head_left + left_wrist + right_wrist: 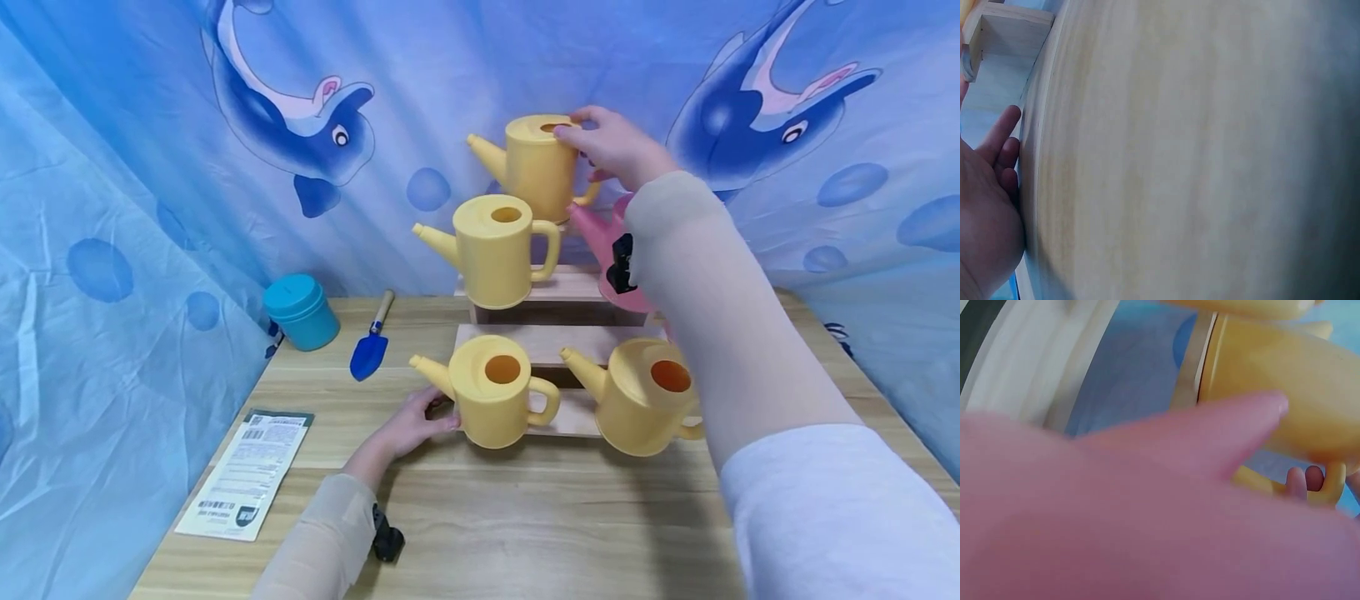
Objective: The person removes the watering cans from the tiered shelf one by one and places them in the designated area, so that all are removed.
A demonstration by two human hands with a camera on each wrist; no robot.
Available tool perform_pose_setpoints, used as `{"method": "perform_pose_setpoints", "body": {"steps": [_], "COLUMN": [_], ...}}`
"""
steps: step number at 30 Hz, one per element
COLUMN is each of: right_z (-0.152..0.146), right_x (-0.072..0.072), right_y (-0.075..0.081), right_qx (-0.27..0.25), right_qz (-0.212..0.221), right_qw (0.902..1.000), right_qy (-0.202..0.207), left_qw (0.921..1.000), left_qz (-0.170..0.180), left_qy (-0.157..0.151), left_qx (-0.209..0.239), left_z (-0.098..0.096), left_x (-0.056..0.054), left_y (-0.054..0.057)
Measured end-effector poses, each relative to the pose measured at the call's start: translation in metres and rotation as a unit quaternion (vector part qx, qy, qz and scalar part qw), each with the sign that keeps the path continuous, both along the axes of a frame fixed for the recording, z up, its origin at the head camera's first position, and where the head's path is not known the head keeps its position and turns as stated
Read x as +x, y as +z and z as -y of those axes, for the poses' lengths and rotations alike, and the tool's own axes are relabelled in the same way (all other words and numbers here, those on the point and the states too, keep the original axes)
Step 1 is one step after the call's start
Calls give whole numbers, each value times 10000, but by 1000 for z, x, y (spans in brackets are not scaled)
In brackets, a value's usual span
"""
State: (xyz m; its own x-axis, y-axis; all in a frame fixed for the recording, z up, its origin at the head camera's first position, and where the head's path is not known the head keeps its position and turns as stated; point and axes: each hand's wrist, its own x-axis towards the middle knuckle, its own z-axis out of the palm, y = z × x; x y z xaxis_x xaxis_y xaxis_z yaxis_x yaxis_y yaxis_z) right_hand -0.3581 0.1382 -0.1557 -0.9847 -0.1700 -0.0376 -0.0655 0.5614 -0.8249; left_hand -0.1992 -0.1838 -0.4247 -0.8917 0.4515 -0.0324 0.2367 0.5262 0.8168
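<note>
At the top of a stepped wooden stand (517, 342), my right hand (622, 148) holds a yellow watering can (538, 171) by its rim and handle side. The right wrist view shows a finger along the yellow wall (1272, 369) and fingertips (1296, 482) inside the handle loop. My left hand (408, 425) grips the left end of the stand's lowest step, beside another yellow watering can (487, 408). A third yellow can (491, 262) is one level below the top one. On the right, a pink watering can (600, 237) is partly hidden by my right forearm.
One more yellow can (637, 408) stands at the lower right of the stand. On the wooden table (510, 533) lie a blue trowel (369, 354) and a white printed packet (247, 475), near a teal lidded tub (303, 315). A blue dolphin curtain (450, 67) hangs behind.
</note>
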Motion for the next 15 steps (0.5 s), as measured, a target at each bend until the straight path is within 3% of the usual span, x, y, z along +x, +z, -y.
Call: {"method": "perform_pose_setpoints", "body": {"steps": [5,12,15], "right_z": [-22,-49,-59], "right_x": [2,9,13], "right_y": [-1,-2,-3], "right_qx": [113,163,224], "right_qz": [78,88,169], "right_qw": [9998,9997,9994], "right_qy": [-107,-158,-212], "left_qw": [10000,9998,9998], "left_qz": [-8,-115,-179], "left_qy": [-27,116,107], "left_qx": [51,130,68], "left_z": [0,7,8], "left_x": [0,-14,-14], "left_y": [-3,-34,-37]}}
